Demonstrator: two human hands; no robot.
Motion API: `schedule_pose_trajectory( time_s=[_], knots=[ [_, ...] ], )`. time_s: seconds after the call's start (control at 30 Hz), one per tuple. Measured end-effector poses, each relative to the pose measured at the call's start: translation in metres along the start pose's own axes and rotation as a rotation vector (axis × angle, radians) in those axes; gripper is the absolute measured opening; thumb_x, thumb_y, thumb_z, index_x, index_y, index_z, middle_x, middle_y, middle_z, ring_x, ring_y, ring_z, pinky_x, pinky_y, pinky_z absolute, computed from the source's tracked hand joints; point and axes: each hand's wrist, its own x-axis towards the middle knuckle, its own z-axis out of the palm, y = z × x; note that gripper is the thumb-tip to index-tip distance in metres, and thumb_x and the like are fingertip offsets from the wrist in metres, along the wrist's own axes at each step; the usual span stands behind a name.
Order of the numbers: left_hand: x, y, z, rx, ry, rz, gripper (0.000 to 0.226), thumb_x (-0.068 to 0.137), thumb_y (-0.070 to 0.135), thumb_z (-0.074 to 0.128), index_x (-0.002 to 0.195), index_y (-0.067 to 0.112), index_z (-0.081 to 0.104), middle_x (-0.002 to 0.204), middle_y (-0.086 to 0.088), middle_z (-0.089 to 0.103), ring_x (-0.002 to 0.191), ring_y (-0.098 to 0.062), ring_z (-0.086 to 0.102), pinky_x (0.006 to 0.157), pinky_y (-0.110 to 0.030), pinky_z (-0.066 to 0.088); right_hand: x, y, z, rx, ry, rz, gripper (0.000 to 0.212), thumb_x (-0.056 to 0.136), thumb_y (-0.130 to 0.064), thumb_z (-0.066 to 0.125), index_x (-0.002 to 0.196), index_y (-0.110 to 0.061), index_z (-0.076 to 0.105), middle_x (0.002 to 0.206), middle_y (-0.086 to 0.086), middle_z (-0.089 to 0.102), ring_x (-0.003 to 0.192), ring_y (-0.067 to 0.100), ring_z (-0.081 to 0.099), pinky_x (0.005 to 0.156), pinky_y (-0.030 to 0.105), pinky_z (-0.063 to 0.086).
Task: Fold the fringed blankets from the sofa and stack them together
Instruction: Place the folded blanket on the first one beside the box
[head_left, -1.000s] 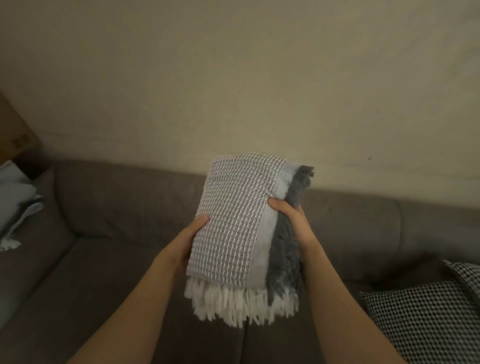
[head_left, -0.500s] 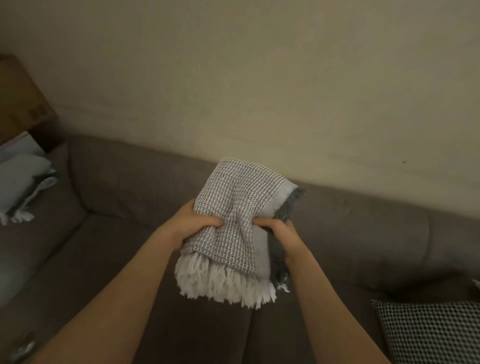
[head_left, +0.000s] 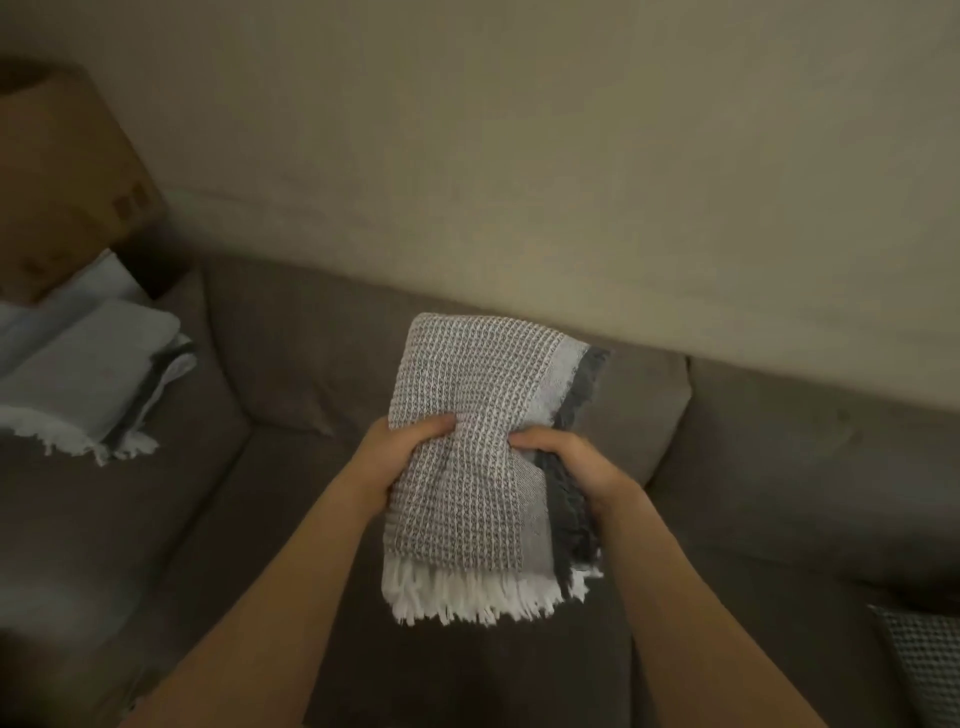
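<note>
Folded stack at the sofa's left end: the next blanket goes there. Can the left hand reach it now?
Probably, but not empty: the left hand and right hand both grip the waffle blanket. No obstacle shows on the sofa toward the folded stack.

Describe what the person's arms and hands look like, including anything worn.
The left forearm and right forearm are bare to the frame's edge: no sleeves show. The left hand and right hand wear no gloves; no ring, watch or bracelet is visible.
</note>
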Motion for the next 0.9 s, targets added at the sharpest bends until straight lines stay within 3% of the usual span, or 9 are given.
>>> schedule_pose_trajectory(
  time_s=[0.1,0.2,0.27,0.37,0.43,0.5,0.6,0.77,0.9],
  knots=[
    [0.009,0.005,-0.04,-0.03,0.094,0.062,0.047,0.076,0.025,0.093,0.119,0.024,0.074,0.111,0.001,0.081,0.098,-0.019,0.079,0.088,-0.038,0.062,0.023,-0.008,0.041,0.06,0.048,0.064,0.043,0.088,-0.033,0.078,0.117,-0.002,0.072,0.112,0.001,0.078,0.099,0.017,0.076,0.076,0.024,0.058],
    [0.011,0.01,-0.067,-0.023,0.16,0.094,0.037,0.079,0.024,0.092,0.109,0.033,0.072,0.109,0.006,0.079,0.099,-0.014,0.077,0.084,-0.033,0.06,0.045,-0.012,0.072,0.112,0.088,0.089,0.06,0.077,-0.037,0.09,0.129,-0.012,0.069,0.114,0.004,0.079,0.102,0.023,0.078,0.093,0.042,0.061],
    [0.013,0.008,-0.08,0.002,0.202,0.114,0.036,0.079,0.024,0.091,0.108,0.034,0.071,0.111,0.006,0.078,0.101,-0.014,0.076,0.087,-0.034,0.06,0.063,-0.012,0.085,0.107,0.153,0.073,0.078,0.066,-0.042,0.096,0.131,-0.013,0.063,0.114,0.0,0.078,0.099,0.02,0.078,0.092,0.041,0.061],
    [0.017,0.008,-0.111,0.065,0.324,0.129,0.046,0.077,0.028,0.092,0.118,0.03,0.071,0.113,0.008,0.077,0.103,-0.012,0.074,0.086,-0.032,0.059,0.094,-0.017,0.116,0.111,0.17,0.036,0.051,0.078,-0.03,0.091,0.113,-0.021,0.055,0.101,-0.008,0.07,0.091,0.013,0.071,0.085,0.032,0.057],
    [0.02,0.011,-0.131,0.161,0.405,0.126,0.067,0.069,0.043,0.094,0.129,0.028,0.069,0.117,0.009,0.076,0.106,-0.013,0.073,0.095,-0.038,0.059,0.114,-0.016,0.139,0.142,0.178,0.056,0.051,0.078,-0.027,0.09,0.118,-0.021,0.058,0.105,-0.004,0.067,0.093,0.016,0.069,0.088,0.034,0.056],
    [0.022,0.013,-0.153,0.26,0.488,0.102,0.083,0.062,0.056,0.092,0.135,0.03,0.065,0.123,0.009,0.073,0.11,-0.016,0.07,0.102,-0.045,0.057,0.133,-0.013,0.164,0.125,0.177,0.07,0.039,0.075,-0.028,0.091,0.103,-0.019,0.065,0.11,-0.002,0.07,0.097,0.018,0.069,0.095,0.037,0.057],
    [0.028,0.023,-0.185,0.299,0.531,0.082,0.082,0.066,0.054,0.09,0.139,0.028,0.061,0.128,0.005,0.07,0.114,-0.02,0.067,0.105,-0.046,0.054,0.154,-0.018,0.192,0.11,0.157,0.068,0.029,0.074,-0.034,0.09,0.088,-0.026,0.065,0.101,-0.004,0.074,0.095,0.018,0.071,0.097,0.043,0.058],
    [0.061,0.04,-0.25,0.358,0.571,0.104,0.08,0.074,0.056,0.086,0.141,0.027,0.054,0.127,0.007,0.063,0.113,-0.019,0.061,0.102,-0.038,0.05,0.203,-0.039,0.232,0.139,0.12,0.116,0.078,0.068,-0.058,0.079,0.133,-0.019,0.057,0.121,0.004,0.071,0.104,0.026,0.071,0.096,0.049,0.057],
    [0.096,0.063,-0.322,0.42,0.565,0.143,0.081,0.081,0.057,0.08,0.148,0.026,0.046,0.125,0.01,0.057,0.116,-0.018,0.057,0.103,-0.038,0.046,0.252,-0.06,0.293,0.094,0.163,0.057,0.026,0.088,-0.04,0.07,0.107,-0.024,0.063,0.115,0.006,0.07,0.105,0.025,0.068,0.1,0.048,0.053]
  ],
)
